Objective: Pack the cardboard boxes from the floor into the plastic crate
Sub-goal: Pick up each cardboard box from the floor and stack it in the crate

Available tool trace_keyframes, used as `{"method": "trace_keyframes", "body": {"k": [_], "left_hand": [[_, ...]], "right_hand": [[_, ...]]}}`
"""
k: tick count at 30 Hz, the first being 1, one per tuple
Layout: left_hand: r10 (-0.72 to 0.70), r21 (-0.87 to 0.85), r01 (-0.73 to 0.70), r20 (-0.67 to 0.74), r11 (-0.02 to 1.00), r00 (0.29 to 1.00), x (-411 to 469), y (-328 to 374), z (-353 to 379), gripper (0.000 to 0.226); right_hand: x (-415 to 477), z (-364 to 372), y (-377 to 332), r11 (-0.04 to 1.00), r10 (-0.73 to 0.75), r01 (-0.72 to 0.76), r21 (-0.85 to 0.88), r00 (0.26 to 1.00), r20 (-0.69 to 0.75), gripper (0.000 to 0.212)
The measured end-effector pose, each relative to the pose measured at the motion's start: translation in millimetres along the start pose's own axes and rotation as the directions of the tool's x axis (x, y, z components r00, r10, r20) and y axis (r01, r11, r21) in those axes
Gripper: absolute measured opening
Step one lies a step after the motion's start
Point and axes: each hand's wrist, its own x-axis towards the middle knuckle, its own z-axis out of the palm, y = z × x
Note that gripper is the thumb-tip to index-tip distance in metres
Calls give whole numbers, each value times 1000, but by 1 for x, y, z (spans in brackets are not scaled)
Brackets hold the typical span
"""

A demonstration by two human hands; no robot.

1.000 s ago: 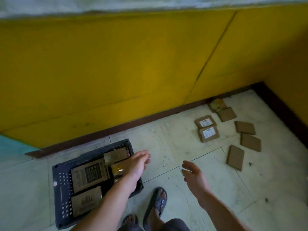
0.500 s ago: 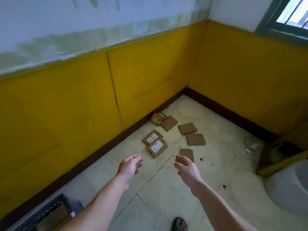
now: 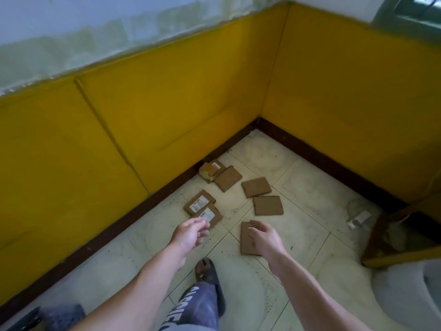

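The head view looks down on a tiled floor point(image 3: 298, 177) where two yellow walls meet, and the cardboard boxes point(image 3: 256, 187) lie scattered flat on it towards that corner, none of them packed yet. One lies against the dark skirting point(image 3: 167, 192) of the left wall with a yellowish thing on it, another overlaps it, two plain ones lie farther out towards the middle of the floor, and two with white labels touch each other nearer the person. The left hand point(image 3: 191, 231) is stretched forward with its fingers loosely curved and nothing in them, over the near edge of the closer labelled box point(image 3: 211, 215), probably because that is its next pick. The right hand point(image 3: 265, 237) hangs palm down over the nearest plain box point(image 3: 245, 244), fingers relaxed and bent, holding nothing; whether the fingertips touch the cardboard I cannot tell. Both hands being out at once suggests a box for each. A sandalled foot point(image 3: 207, 273) is planted between the arms, just short of the boxes. Of the plastic crate point(image 3: 26, 318) only a dark sliver shows at the floor's bottom-left edge, if that is the crate at all, well apart from the boxes; what it holds cannot be seen. A wooden frame point(image 3: 381, 247) stands at the floor's right edge.
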Motion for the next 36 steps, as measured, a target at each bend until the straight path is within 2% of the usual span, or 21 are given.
{"method": "trace_keyframes", "body": {"k": [12, 15, 22, 28, 32, 36], "left_hand": [[-189, -126, 185, -18, 975, 982, 222, 97, -3, 19], [-222, -117, 217, -33, 969, 974, 267, 108, -7, 19], [-290, -148, 280, -57, 949, 955, 371, 107, -2, 25], [-401, -213, 381, -62, 900, 914, 465, 90, 7, 25], [-492, -238, 465, -68, 853, 868, 568, 72, 25, 28], [-522, -227, 497, -64, 838, 851, 681, 52, 52, 25]], "right_hand": [[226, -2, -102, 973, 153, -141, -184, 987, 55, 38], [281, 8, -123, 963, 189, -177, -205, 981, 39, 36], [399, 34, -131, 942, 263, -229, -246, 958, 112, 36], [510, 58, -129, 914, 307, -244, -325, 939, 157, 10], [616, 86, -113, 881, 326, -222, -419, 925, 194, 16], [731, 116, -74, 866, 281, -144, -478, 933, 226, 41]]}}
